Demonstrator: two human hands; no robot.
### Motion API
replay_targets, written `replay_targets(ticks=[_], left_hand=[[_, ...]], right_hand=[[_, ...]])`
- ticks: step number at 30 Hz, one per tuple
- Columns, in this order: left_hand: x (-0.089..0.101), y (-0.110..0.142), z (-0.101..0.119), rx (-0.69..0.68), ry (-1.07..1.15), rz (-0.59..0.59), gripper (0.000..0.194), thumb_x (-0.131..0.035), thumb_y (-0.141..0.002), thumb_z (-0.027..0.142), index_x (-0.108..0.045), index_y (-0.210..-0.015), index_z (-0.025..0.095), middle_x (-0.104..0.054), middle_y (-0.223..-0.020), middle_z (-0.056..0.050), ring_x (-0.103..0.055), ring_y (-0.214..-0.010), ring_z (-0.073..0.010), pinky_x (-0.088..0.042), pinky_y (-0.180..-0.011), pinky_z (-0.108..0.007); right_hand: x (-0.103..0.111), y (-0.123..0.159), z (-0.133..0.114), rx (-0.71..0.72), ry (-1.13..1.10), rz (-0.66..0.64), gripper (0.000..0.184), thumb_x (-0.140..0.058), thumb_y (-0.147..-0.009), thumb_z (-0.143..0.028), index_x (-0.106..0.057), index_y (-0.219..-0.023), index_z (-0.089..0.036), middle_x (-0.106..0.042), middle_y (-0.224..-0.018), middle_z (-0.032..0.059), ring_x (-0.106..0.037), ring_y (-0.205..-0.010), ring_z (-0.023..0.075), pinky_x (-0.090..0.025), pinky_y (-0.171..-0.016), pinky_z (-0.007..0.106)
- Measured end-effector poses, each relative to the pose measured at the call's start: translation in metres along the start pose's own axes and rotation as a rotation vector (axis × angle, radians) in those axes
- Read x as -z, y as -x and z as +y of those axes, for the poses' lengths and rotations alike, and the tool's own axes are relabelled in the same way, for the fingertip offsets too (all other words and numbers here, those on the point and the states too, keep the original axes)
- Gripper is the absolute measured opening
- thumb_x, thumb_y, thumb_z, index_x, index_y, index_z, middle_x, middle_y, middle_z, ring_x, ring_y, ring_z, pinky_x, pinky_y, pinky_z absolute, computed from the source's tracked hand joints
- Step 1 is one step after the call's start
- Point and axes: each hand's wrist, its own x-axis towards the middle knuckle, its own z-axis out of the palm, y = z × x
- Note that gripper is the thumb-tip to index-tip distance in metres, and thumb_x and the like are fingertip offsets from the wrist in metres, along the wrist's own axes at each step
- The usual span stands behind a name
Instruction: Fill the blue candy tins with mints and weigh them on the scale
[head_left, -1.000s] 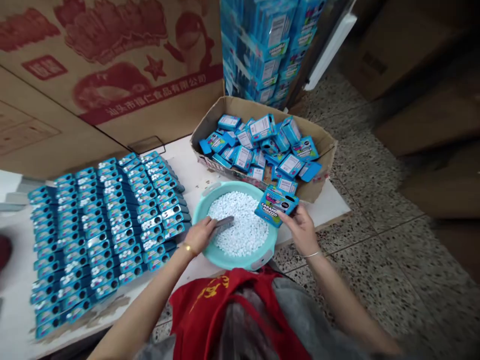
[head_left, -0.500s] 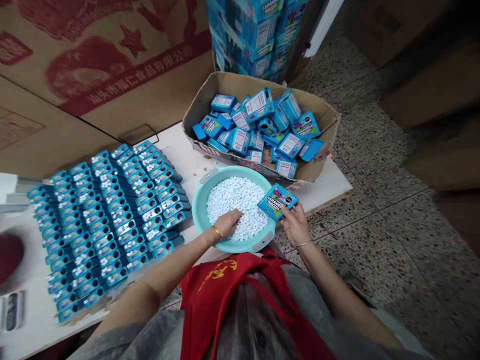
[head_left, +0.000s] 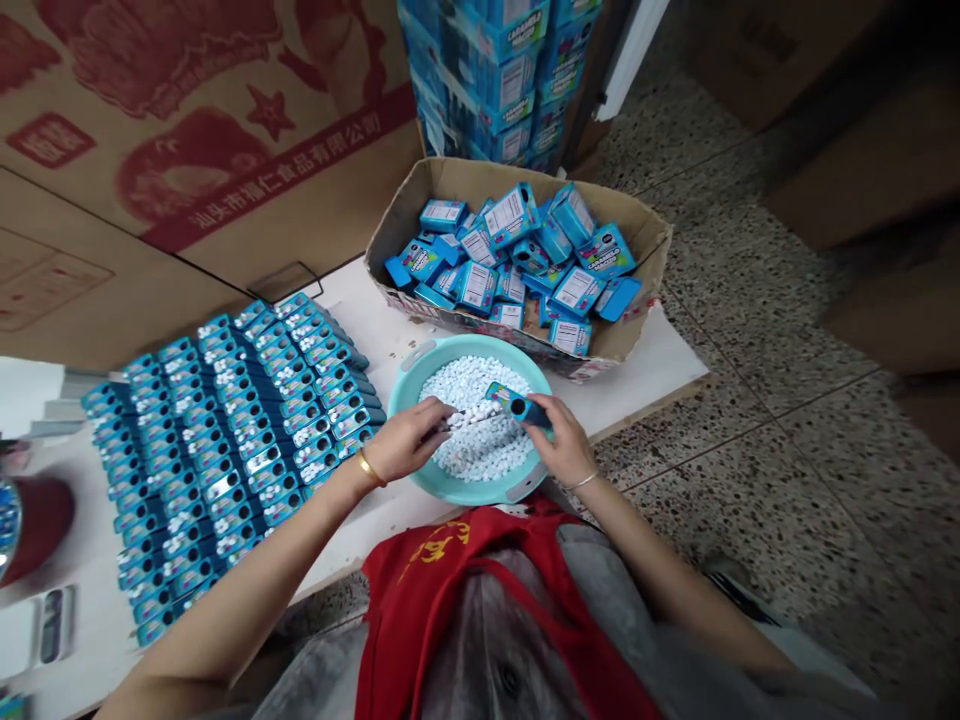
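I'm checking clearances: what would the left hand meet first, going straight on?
Probably the blue box in the right hand; the left hand points roughly toward it, though depth is unclear.

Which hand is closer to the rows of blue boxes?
Left. The left hand is by the left rim of the bowl, beside the rows of blue boxes; the right hand is at the bowl's right rim, farther off.

Packing workshop: blue boxes in rows on worktable, basin of white pellets, wrapped stacks behind, big printed carton, speckled floor.
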Motion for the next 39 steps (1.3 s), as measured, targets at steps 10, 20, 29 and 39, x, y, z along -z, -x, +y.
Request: replay_targets(ticks=[10,20,29,39], left_hand=[[0.028,-0.038,0.082,0.278,-0.622,-0.294,0.027,-0.037,-0.091,0.013,-0.052,-0.113,0.014,-0.058,-0.105,-0.011,-0.065,-0.078,-0.0213,-0.049,-0.06,-0.031],[0.013,-0.034,0.03,0.337,-0.619,-0.125,0.029,-0.037,-0.093,0.016,-0.051,-0.118,0.018,-0.058,-0.104,-0.008,-0.059,-0.088,-0.0193,-0.048,-0.07,-0.029],[-0.1,-0.053,-0.056,0.318,-0.3,-0.18,0.034,-0.037,-0.089,0.009,-0.051,-0.119,0.017,-0.056,-0.115,-0.01,-0.053,-0.105,-0.0206,-0.045,-0.088,-0.032],[-0.103,-0.026,-0.04,0.135,0.077,-0.137,0.029,-0.046,-0.09,0.025,-0.047,-0.118,0.015,-0.061,-0.111,-0.008,-0.059,-0.095,-0.0154,-0.048,-0.086,-0.028]], right_hand=[[-0.023,0.005,-0.004,0.146,0.086,-0.055,0.042,-0.049,-0.083,-0.014,-0.049,-0.124,-0.023,-0.061,-0.116,0.0112,-0.056,-0.11,0.0269,-0.048,-0.096,0.048],[-0.02,0.005,0.007,0.066,0.029,0.008,0.039,-0.049,-0.084,-0.017,-0.049,-0.123,-0.022,-0.059,-0.118,0.0121,-0.055,-0.113,0.0265,-0.046,-0.098,0.048],[-0.008,0.001,0.015,-0.101,-0.024,0.14,0.037,-0.057,-0.084,-0.031,-0.05,-0.119,-0.023,-0.061,-0.112,0.0099,-0.059,-0.104,0.0249,-0.048,-0.091,0.042],[-0.008,0.001,0.029,-0.172,-0.199,0.198,0.041,-0.063,-0.08,-0.035,-0.05,-0.117,-0.021,-0.061,-0.106,0.0076,-0.06,-0.096,0.0228,-0.049,-0.088,0.041]])
